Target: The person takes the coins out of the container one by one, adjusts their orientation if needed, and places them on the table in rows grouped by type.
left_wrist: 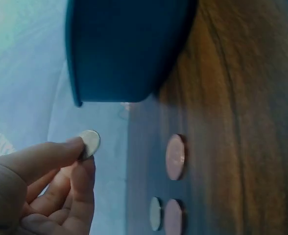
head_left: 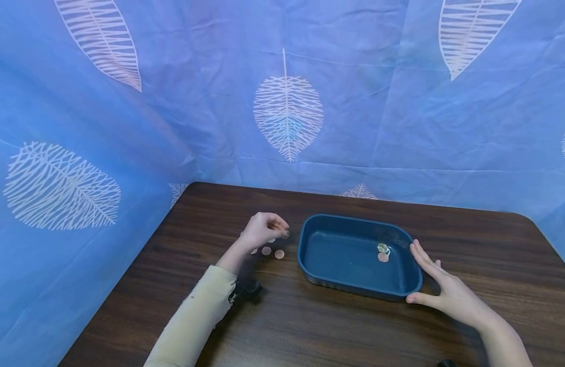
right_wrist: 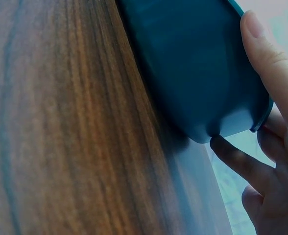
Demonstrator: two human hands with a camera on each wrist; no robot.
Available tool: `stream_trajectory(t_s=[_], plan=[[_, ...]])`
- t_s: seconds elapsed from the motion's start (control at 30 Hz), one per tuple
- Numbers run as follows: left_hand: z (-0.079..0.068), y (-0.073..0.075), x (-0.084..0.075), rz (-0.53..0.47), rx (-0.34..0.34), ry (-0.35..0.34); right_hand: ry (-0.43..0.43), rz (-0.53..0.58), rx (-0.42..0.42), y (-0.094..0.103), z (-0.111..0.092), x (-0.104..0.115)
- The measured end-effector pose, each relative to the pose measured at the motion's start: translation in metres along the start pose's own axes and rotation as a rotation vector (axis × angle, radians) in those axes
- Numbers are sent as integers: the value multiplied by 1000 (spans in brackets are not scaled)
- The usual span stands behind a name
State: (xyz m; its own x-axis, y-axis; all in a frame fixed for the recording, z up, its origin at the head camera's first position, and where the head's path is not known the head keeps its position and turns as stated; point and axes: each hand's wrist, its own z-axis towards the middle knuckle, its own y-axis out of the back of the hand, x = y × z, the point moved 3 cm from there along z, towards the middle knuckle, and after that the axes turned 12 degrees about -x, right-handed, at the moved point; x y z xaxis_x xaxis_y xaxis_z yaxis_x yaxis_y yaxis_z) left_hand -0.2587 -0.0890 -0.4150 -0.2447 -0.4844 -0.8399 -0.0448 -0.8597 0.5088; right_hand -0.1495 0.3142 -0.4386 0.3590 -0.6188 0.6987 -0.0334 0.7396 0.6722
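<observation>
Between thumb and fingertips, my left hand (head_left: 260, 230) pinches a small coin (left_wrist: 90, 143) above the table, left of a dark blue rectangular tray (head_left: 328, 283). Below and beside this hand lie several coins, among them a copper coin (head_left: 279, 254) and another copper coin (head_left: 266, 251); the hand partly covers some. Inside the tray, toward its right end, a gold-coloured coin (head_left: 382, 247) and a copper coin (head_left: 383, 257) lie close together, with a silvery one partly beneath. At the tray's right end my right hand (head_left: 452, 293) rests with spread, fairly straight fingers, thumb touching the near corner.
A dark wood-grain table (head_left: 282, 331) bears everything. Behind it and at the left hangs a blue cloth (head_left: 209, 102) with white leaf prints. A dark strap device (head_left: 247, 288) sits on the left wrist, by a pale sleeve (head_left: 190, 316).
</observation>
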Motion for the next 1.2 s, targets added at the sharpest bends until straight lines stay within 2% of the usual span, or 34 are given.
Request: stream_trajectory(t_s=[0.1, 0.33, 0.5, 0.77, 1.2], plan=[[3, -6, 12, 44, 20, -2, 13, -25, -9, -2, -2, -1], [5, -13, 17, 119, 71, 3, 14, -15, -9, 0, -2, 0], [8, -16, 22, 187, 62, -2, 0, -11, -7, 0, -1, 0], [10, -19, 25, 226, 45, -30, 29, -40, -25, 0, -2, 1], [8, -22, 21, 263, 11, 10, 56, -59, -37, -4, -4, 1]])
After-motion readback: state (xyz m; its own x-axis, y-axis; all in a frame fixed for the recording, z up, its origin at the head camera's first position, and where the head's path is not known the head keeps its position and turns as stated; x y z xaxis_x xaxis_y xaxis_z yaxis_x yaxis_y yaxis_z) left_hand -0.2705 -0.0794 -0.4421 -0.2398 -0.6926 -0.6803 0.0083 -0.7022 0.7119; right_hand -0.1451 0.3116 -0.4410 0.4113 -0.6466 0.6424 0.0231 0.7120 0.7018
